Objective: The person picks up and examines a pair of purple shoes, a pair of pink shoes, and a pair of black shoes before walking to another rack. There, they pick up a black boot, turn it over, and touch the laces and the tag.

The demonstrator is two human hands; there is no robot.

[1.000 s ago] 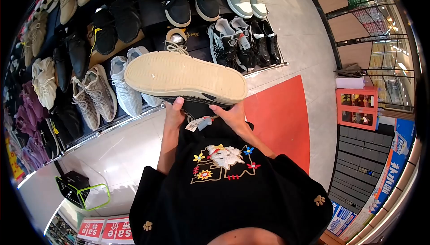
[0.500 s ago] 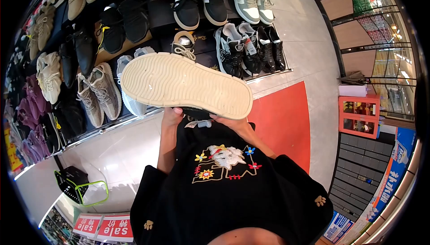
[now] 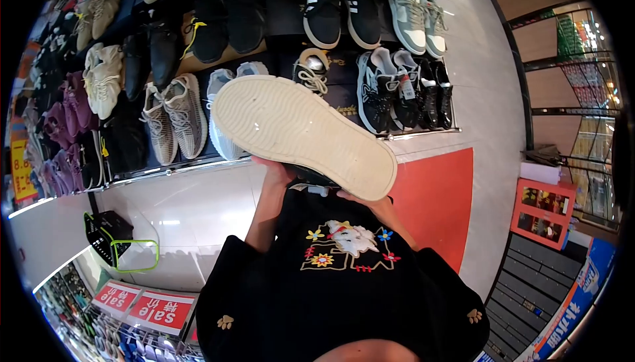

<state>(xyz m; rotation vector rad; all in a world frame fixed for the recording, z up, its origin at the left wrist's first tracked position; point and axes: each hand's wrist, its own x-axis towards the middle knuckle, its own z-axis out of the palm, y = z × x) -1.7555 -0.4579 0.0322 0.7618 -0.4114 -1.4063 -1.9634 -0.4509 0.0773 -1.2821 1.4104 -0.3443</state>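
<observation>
A shoe (image 3: pixel 304 134) is held up in front of my chest, its cream, wavy-ridged sole turned towards me. Its dark upper is mostly hidden behind the sole. My left hand (image 3: pixel 272 171) grips the lower edge on the left, fingers partly out of sight behind it. Near the other end, my right hand (image 3: pixel 367 202) holds the shoe from below, with most of its fingers covered. Just beyond the sole, a single shoe with pale laces (image 3: pixel 312 74) sits on the display shelf.
Pairs of shoes fill the tiered rack ahead, including black shoes with white stripes (image 3: pixel 324 15) and grey-white sneakers (image 3: pixel 409 18). A metal rail (image 3: pixel 172 171) edges the rack. A black basket with a green handle (image 3: pixel 109 230) and red sale signs (image 3: pixel 159 310) are lower left. Red flooring (image 3: pixel 440 197) lies right.
My view has shifted, so the rack sits further right in it. The shoe has tilted, its right end now lower. Both hands keep hold of it.
</observation>
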